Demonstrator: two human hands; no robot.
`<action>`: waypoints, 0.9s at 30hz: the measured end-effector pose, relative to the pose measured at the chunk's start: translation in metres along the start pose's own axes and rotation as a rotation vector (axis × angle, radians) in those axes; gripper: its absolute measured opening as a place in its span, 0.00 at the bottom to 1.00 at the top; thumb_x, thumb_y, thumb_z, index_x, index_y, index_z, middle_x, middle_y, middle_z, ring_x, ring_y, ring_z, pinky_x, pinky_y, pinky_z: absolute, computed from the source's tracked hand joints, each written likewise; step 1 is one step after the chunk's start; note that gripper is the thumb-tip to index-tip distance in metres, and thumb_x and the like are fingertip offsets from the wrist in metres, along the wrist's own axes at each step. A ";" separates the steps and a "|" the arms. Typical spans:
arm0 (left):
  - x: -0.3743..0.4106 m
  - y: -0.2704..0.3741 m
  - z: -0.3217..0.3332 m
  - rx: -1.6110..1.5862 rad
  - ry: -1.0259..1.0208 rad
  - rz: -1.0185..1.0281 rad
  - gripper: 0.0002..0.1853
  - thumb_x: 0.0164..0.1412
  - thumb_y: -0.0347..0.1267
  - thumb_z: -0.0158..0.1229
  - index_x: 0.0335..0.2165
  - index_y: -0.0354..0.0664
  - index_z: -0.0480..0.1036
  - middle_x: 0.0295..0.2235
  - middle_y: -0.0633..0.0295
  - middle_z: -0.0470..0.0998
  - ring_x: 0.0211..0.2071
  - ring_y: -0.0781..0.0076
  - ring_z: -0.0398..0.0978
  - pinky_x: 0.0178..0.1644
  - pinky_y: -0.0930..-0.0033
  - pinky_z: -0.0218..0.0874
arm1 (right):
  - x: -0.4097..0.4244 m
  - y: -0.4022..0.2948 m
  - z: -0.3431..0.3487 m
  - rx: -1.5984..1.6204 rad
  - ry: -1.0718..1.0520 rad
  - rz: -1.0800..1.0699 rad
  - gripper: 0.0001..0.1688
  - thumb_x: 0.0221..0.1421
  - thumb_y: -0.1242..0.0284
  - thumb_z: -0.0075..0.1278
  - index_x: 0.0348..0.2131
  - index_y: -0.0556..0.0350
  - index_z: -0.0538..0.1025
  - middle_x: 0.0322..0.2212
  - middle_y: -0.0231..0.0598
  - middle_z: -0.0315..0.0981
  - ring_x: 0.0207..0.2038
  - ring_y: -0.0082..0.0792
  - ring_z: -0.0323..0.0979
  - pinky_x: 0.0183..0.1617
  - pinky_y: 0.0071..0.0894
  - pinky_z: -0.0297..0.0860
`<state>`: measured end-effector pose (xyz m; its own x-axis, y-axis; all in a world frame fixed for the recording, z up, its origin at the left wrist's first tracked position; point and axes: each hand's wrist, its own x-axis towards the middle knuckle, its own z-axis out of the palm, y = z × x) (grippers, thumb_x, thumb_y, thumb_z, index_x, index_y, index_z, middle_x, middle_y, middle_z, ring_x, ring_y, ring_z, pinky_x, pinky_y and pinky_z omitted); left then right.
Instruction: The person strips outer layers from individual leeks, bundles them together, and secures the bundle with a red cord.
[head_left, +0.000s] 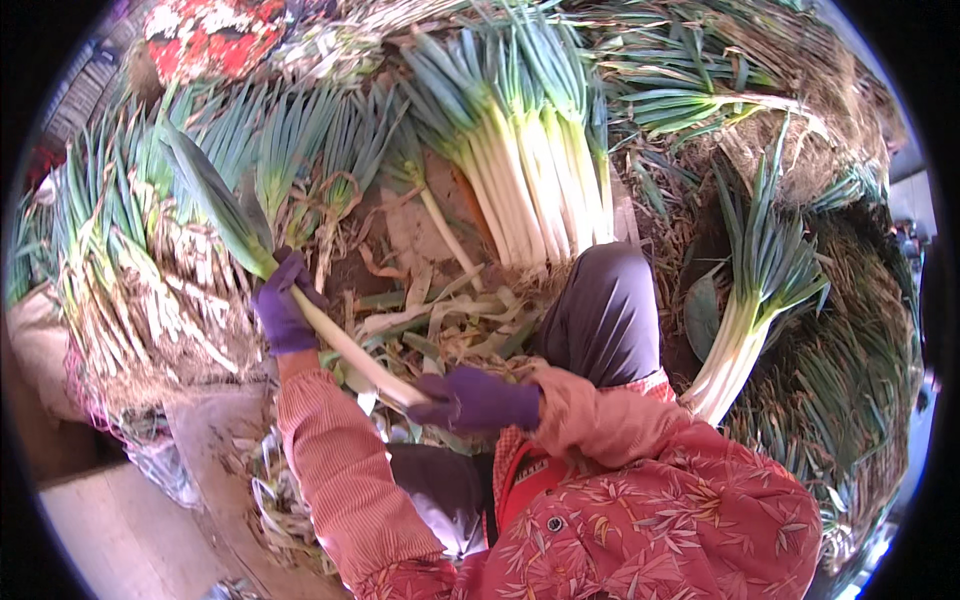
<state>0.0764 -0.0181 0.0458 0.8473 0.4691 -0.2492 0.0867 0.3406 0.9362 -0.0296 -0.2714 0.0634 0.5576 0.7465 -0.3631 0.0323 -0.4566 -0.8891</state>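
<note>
My left hand, in a purple glove, is closed around a long leek just below its green leaves. At the white root end, my right hand, gloved alike, closes on the same stalk. The leek slants from upper left to lower right across my lap. Beyond my raised knee stands a bundle of cleaned leeks, white stems down and green tops away from me. Between my hands and that bundle, a single leek lies among the peeled leaves.
Peeled leaves litter the ground before me. Untrimmed leeks with roots are heaped at the left. On the right, a smaller bunch of leeks leans beside a large pile. More leeks and a red patterned cloth lie at the back.
</note>
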 end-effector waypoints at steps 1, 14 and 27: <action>0.001 -0.003 0.009 0.007 -0.024 0.018 0.10 0.54 0.34 0.59 0.34 0.39 0.74 0.16 0.68 0.68 0.07 0.76 0.61 0.10 0.73 0.52 | -0.009 0.008 0.003 0.009 -0.021 0.007 0.35 0.55 0.41 0.41 0.40 0.56 0.71 0.27 0.53 0.74 0.29 0.52 0.74 0.36 0.49 0.68; -0.062 0.039 0.191 0.281 -0.578 0.248 0.27 0.57 0.37 0.57 0.51 0.29 0.64 0.24 0.64 0.71 0.29 0.79 0.71 0.32 0.77 0.63 | -0.079 0.024 -0.148 0.077 0.750 -0.004 0.34 0.55 0.68 0.52 0.57 0.64 0.61 0.19 0.37 0.72 0.17 0.21 0.68 0.20 0.22 0.64; -0.102 -0.029 0.058 0.588 -0.445 -0.151 0.27 0.52 0.25 0.58 0.52 0.30 0.64 0.29 0.61 0.76 0.24 0.82 0.69 0.29 0.81 0.62 | -0.003 0.250 -0.194 -0.522 0.838 0.497 0.33 0.50 0.57 0.50 0.49 0.60 0.66 0.32 0.59 0.74 0.37 0.57 0.72 0.44 0.50 0.67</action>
<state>0.0179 -0.1230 0.0581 0.9249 0.0355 -0.3784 0.3786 -0.1752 0.9088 0.1382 -0.4817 -0.1035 0.9845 -0.0516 -0.1679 -0.1156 -0.9101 -0.3980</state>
